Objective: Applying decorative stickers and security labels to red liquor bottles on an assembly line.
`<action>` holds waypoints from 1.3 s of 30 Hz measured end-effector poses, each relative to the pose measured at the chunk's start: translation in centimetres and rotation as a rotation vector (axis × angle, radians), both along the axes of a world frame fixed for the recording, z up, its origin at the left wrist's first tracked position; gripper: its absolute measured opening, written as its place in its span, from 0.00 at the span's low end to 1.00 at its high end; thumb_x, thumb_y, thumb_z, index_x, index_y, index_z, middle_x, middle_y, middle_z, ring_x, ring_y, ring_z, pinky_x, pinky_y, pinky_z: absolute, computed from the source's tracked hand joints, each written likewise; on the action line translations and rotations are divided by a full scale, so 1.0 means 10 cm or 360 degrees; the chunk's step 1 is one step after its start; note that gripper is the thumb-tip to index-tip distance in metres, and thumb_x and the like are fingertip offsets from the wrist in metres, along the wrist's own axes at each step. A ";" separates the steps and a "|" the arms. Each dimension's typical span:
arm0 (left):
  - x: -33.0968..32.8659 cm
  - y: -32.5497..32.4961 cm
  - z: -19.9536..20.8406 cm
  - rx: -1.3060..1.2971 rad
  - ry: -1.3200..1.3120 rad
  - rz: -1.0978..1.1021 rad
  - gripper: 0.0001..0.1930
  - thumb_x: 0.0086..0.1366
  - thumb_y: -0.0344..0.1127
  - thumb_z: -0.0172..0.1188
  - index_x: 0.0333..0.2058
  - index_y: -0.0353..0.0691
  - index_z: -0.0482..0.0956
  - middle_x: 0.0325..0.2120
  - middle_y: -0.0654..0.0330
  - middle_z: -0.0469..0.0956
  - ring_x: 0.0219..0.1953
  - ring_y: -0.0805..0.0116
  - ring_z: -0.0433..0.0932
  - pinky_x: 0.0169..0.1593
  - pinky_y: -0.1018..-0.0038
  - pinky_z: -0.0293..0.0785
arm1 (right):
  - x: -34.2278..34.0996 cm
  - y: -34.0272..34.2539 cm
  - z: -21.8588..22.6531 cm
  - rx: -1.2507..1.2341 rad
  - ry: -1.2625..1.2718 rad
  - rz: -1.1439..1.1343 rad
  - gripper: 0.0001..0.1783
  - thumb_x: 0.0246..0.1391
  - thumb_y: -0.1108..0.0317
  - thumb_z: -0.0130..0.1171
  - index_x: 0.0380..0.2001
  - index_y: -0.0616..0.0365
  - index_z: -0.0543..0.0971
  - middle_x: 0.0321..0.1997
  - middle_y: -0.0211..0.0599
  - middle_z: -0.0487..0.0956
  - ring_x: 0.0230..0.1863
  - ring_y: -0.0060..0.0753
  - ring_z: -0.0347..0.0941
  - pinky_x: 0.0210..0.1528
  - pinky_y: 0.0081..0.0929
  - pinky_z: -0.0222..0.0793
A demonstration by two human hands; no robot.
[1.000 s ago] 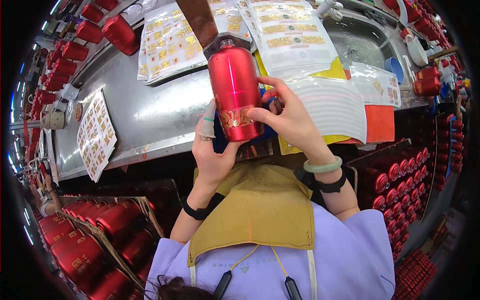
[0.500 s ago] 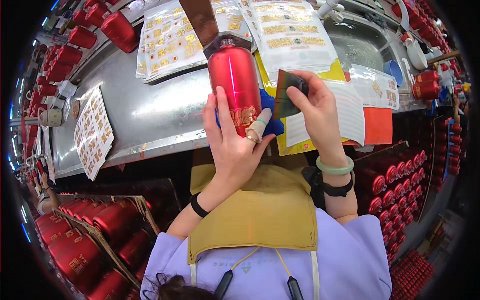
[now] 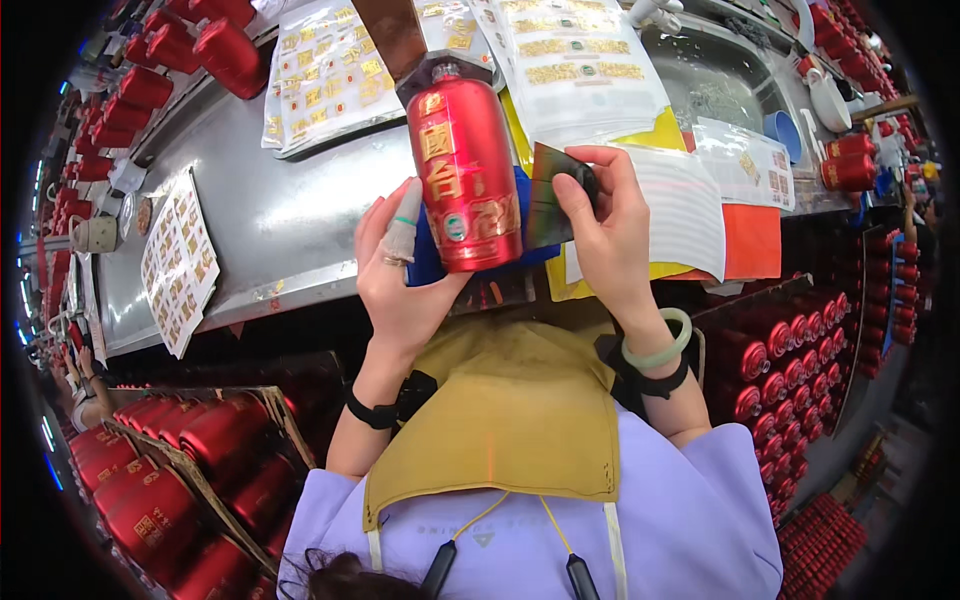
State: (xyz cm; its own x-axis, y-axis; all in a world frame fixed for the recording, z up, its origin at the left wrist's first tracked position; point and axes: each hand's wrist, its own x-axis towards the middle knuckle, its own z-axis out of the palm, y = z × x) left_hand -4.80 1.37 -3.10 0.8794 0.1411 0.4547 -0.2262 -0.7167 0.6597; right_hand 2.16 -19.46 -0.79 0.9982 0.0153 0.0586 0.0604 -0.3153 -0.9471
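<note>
A glossy red bottle (image 3: 464,170) with raised gold decoration lies on its back, its base toward me, over a blue cloth (image 3: 424,255). Its neck rests against a dark metal stand. My left hand (image 3: 402,280) is at the bottle's lower left, fingers stretched and apart. A finger wrapped in pale tape lies along the bottle's side, and the thumb is by its base. Between thumb and fingers my right hand (image 3: 612,220) holds a dark, flat, squarish card (image 3: 549,195), just right of the bottle; part of it is hidden behind the fingers.
Sheets of gold stickers (image 3: 335,75) lie on the metal bench (image 3: 240,215), and more sheets (image 3: 580,65) lie beyond the bottle. A sink (image 3: 715,85) is at the far right. Racks of red bottles stand at lower left (image 3: 165,500) and right (image 3: 790,370).
The bottle has turned, bringing more gold decoration into view. My left hand has moved from its front to its left side. My right hand has shifted slightly left with the card.
</note>
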 end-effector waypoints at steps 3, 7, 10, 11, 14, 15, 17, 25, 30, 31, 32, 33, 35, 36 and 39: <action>0.05 -0.14 0.12 -0.0125 -0.0096 0.0072 0.46 0.45 0.37 0.82 0.63 0.29 0.72 0.58 0.46 0.78 0.62 0.44 0.74 0.69 0.53 0.63 | -0.13 0.20 -0.05 0.0585 0.0080 0.0253 0.15 0.64 0.73 0.63 0.51 0.63 0.75 0.36 0.31 0.80 0.36 0.18 0.74 0.38 0.20 0.71; 0.09 -0.03 0.07 -0.0005 0.0085 -0.0133 0.52 0.47 0.38 0.81 0.69 0.29 0.63 0.65 0.42 0.70 0.69 0.43 0.66 0.72 0.55 0.60 | 0.03 -0.10 -0.37 0.0443 0.0183 0.0015 0.15 0.66 0.73 0.62 0.53 0.64 0.73 0.38 0.31 0.79 0.36 0.16 0.73 0.37 0.17 0.70; 0.05 -0.07 0.06 0.0040 0.0025 -0.0199 0.57 0.47 0.35 0.82 0.72 0.30 0.56 0.69 0.40 0.63 0.72 0.42 0.61 0.72 0.55 0.59 | 0.01 -0.17 -0.21 0.0666 0.0192 0.0056 0.14 0.69 0.73 0.59 0.54 0.66 0.72 0.40 0.30 0.79 0.40 0.14 0.73 0.41 0.16 0.69; 0.05 -0.11 0.10 -0.0103 0.0092 -0.0132 0.57 0.47 0.34 0.82 0.72 0.30 0.57 0.69 0.39 0.64 0.71 0.41 0.62 0.71 0.55 0.61 | -0.02 -0.18 -0.20 0.0661 0.0195 0.0060 0.14 0.69 0.73 0.59 0.54 0.66 0.72 0.40 0.30 0.79 0.40 0.14 0.73 0.41 0.16 0.69; 0.10 -0.14 0.17 -0.0497 0.0480 -0.0078 0.59 0.45 0.34 0.83 0.72 0.31 0.56 0.70 0.37 0.60 0.71 0.40 0.63 0.71 0.57 0.62 | -0.08 -0.13 -0.17 0.0673 0.0265 0.0198 0.15 0.69 0.72 0.59 0.55 0.65 0.72 0.43 0.30 0.79 0.43 0.14 0.72 0.45 0.16 0.68; 0.10 -0.15 0.12 -0.0400 0.0445 -0.0101 0.60 0.44 0.34 0.83 0.73 0.31 0.54 0.71 0.36 0.58 0.72 0.41 0.62 0.71 0.57 0.62 | -0.12 -0.10 -0.13 0.0665 0.0254 0.0204 0.15 0.68 0.73 0.59 0.54 0.65 0.73 0.42 0.30 0.79 0.43 0.14 0.72 0.45 0.16 0.68; 0.09 -0.15 0.03 -0.0275 0.0318 -0.0174 0.65 0.41 0.35 0.85 0.74 0.33 0.51 0.74 0.37 0.52 0.74 0.42 0.58 0.70 0.59 0.64 | -0.15 -0.04 -0.09 0.0658 0.0244 0.0215 0.14 0.68 0.73 0.59 0.54 0.64 0.73 0.42 0.30 0.80 0.42 0.15 0.72 0.44 0.16 0.68; 0.11 -0.21 0.24 -0.0254 0.0261 -0.0295 0.65 0.44 0.28 0.82 0.76 0.36 0.46 0.76 0.38 0.44 0.73 0.40 0.59 0.67 0.60 0.70 | -0.12 0.05 -0.10 0.0543 0.0149 0.0212 0.13 0.63 0.75 0.63 0.48 0.66 0.76 0.40 0.38 0.83 0.41 0.22 0.77 0.44 0.22 0.72; 0.10 -0.23 0.15 -0.0112 0.0222 -0.0177 0.56 0.50 0.20 0.72 0.75 0.35 0.48 0.75 0.37 0.47 0.70 0.37 0.64 0.63 0.61 0.74 | -0.09 0.20 0.10 0.0374 0.0026 0.0259 0.14 0.60 0.75 0.66 0.47 0.67 0.76 0.37 0.42 0.84 0.39 0.26 0.80 0.43 0.25 0.74; 0.10 -0.23 0.15 -0.0109 0.0225 -0.0179 0.56 0.50 0.20 0.72 0.75 0.35 0.48 0.75 0.37 0.47 0.70 0.37 0.64 0.63 0.61 0.74 | -0.08 0.24 0.17 0.0306 0.0025 0.0274 0.14 0.59 0.74 0.66 0.46 0.66 0.76 0.36 0.44 0.84 0.38 0.29 0.81 0.42 0.27 0.75; 0.11 -0.24 0.16 -0.0125 0.0248 -0.0156 0.55 0.51 0.19 0.72 0.75 0.34 0.49 0.75 0.37 0.49 0.70 0.37 0.63 0.64 0.61 0.73 | -0.08 0.29 0.21 0.0237 0.0023 0.0290 0.14 0.59 0.74 0.66 0.46 0.66 0.76 0.36 0.45 0.84 0.37 0.32 0.82 0.42 0.28 0.75; 0.11 -0.23 0.16 -0.0139 0.0271 -0.0135 0.55 0.51 0.19 0.72 0.75 0.34 0.49 0.74 0.36 0.50 0.71 0.38 0.63 0.66 0.61 0.71 | -0.08 0.35 0.20 0.0178 -0.0146 0.0297 0.14 0.57 0.73 0.67 0.45 0.64 0.77 0.34 0.47 0.83 0.36 0.42 0.82 0.41 0.32 0.76; 0.07 -0.25 0.12 -0.0246 0.0316 -0.0100 0.55 0.51 0.20 0.73 0.75 0.34 0.49 0.74 0.36 0.51 0.71 0.39 0.62 0.67 0.60 0.70 | -0.06 0.37 0.34 0.0065 -0.0244 0.0383 0.14 0.57 0.72 0.67 0.45 0.62 0.78 0.35 0.47 0.83 0.36 0.46 0.81 0.42 0.34 0.76; 0.07 -0.27 0.10 -0.0355 0.0354 -0.0064 0.56 0.50 0.21 0.75 0.75 0.34 0.49 0.73 0.36 0.52 0.72 0.39 0.62 0.68 0.58 0.68 | -0.04 0.38 0.39 -0.0052 -0.0346 0.0470 0.13 0.56 0.72 0.67 0.45 0.61 0.79 0.35 0.48 0.82 0.36 0.50 0.80 0.42 0.36 0.76; 0.01 -0.27 0.08 -0.0382 0.0108 0.0011 0.55 0.46 0.25 0.80 0.72 0.34 0.57 0.66 0.42 0.65 0.67 0.46 0.69 0.67 0.59 0.67 | 0.21 0.25 0.38 -0.0188 -0.0923 0.0289 0.14 0.55 0.78 0.63 0.45 0.56 0.83 0.39 0.42 0.82 0.38 0.48 0.78 0.44 0.36 0.74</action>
State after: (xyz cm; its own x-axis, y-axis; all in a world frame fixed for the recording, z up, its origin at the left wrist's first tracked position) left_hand -4.67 -1.36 -2.26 0.9053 0.2441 0.3475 -0.1713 -0.5388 0.8248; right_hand 4.26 -16.95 2.96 0.7852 0.2216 0.5782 0.6173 -0.3525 -0.7033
